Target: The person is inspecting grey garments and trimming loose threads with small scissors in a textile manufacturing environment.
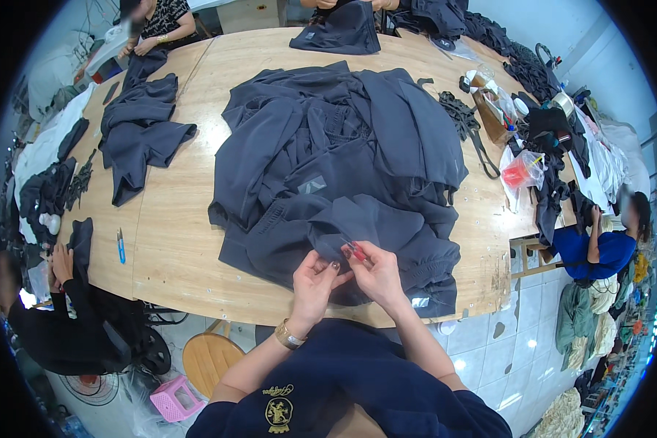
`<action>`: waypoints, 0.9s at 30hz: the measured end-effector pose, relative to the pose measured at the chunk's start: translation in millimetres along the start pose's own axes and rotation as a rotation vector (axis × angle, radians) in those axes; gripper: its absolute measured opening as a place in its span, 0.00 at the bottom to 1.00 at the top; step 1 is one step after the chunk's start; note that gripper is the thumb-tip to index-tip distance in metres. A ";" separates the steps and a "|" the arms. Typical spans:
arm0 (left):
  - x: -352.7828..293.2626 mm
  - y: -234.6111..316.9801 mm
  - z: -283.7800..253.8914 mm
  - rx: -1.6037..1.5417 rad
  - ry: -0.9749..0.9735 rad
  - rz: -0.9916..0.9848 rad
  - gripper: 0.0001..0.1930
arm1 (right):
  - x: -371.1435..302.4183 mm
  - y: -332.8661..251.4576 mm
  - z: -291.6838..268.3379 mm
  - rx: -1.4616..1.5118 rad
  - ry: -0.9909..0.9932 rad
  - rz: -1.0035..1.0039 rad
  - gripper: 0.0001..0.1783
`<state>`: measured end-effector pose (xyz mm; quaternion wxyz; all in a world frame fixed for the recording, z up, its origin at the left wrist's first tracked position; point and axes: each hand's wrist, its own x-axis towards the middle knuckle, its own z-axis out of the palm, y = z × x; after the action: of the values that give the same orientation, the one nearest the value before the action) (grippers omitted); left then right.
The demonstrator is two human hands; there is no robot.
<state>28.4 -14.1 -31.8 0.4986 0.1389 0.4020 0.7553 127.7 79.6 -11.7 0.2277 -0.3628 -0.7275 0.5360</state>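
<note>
A large heap of dark grey garments point(336, 157), some with gathered elastic waistbands, lies on the wooden table in front of me. At its near edge my left hand point(314, 283) is closed, pinching a fold of the dark garment point(358, 219) between thumb and fingers. Close beside it, my right hand point(376, 276) is closed round small red-handled thread snips point(357, 252). Their tip points toward the cloth near my left fingertips. The fingers partly hide the snips.
Blue-handled snips point(121, 247) lie left on the wooden table point(190, 241). Dark garments point(142, 131) lie beyond them. A paper bag point(491, 117) and a plastic cup with red contents point(520, 171) stand right. People work around the table. A round wooden stool point(210, 359) is below.
</note>
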 end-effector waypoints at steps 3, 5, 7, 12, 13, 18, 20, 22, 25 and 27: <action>-1.1 -0.8 -1.1 0.020 -0.011 0.003 0.12 | 0.2 -9.0 1.8 -0.062 -0.023 0.038 0.09; -0.6 -2.8 -3.9 0.039 -0.022 0.010 0.12 | -0.1 -9.2 2.5 -0.092 -0.021 0.060 0.09; -0.1 -3.2 -3.3 0.057 -0.038 0.016 0.12 | 0.2 -0.2 3.8 0.000 0.022 -0.004 0.07; 0.9 4.6 0.0 -0.058 -0.007 -0.050 0.09 | 2.7 -2.7 0.8 0.272 0.028 0.041 0.06; 1.3 6.5 1.9 -0.058 -0.010 -0.052 0.09 | 2.7 -0.9 -0.3 0.322 0.036 0.033 0.06; 3.5 18.3 8.0 -0.148 0.081 -0.156 0.05 | 0.9 -6.7 -5.7 0.454 0.086 0.112 0.08; 5.8 20.2 6.4 -0.171 0.078 -0.170 0.05 | -1.9 -2.5 -7.4 0.433 0.118 0.082 0.09; 7.4 22.7 5.5 -0.194 0.075 -0.184 0.04 | -7.3 9.4 -9.8 0.062 0.157 -0.126 0.11; 9.0 26.8 5.2 -0.230 0.083 -0.194 0.05 | -14.7 1.4 -14.0 -0.273 0.118 -0.168 0.12; 9.5 29.8 7.5 -0.239 0.080 -0.201 0.06 | -16.9 2.9 -13.8 -0.313 0.126 -0.193 0.12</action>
<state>9.5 -7.7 -6.6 0.5684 0.0075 0.3406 0.7489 149.2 75.5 -9.0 0.2639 -0.3553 -0.8176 0.3683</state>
